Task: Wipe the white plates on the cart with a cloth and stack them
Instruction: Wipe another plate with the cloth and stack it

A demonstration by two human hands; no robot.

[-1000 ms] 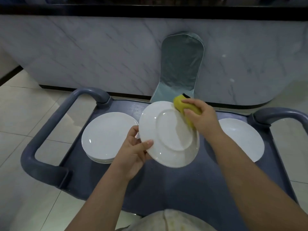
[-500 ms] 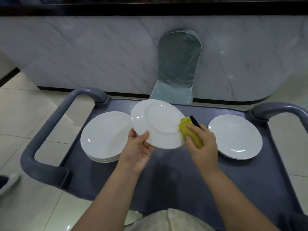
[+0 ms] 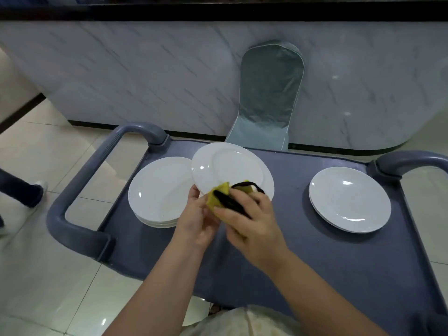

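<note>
1. Left end of the grey-blue plastic cart: stack of round white ceramic plates; I take it as the wiped pile.
2. Above the cart's middle: single white plate, near rim pinched by my left hand.
3. Same spot: yellow cloth with black trim, clutched under my right hand, palm down, fingers curled. It has swept from far rim to near rim, so I judge this wipe nearly done.
4. Cart's right end: low pile of white plates, apparently waiting.
</note>
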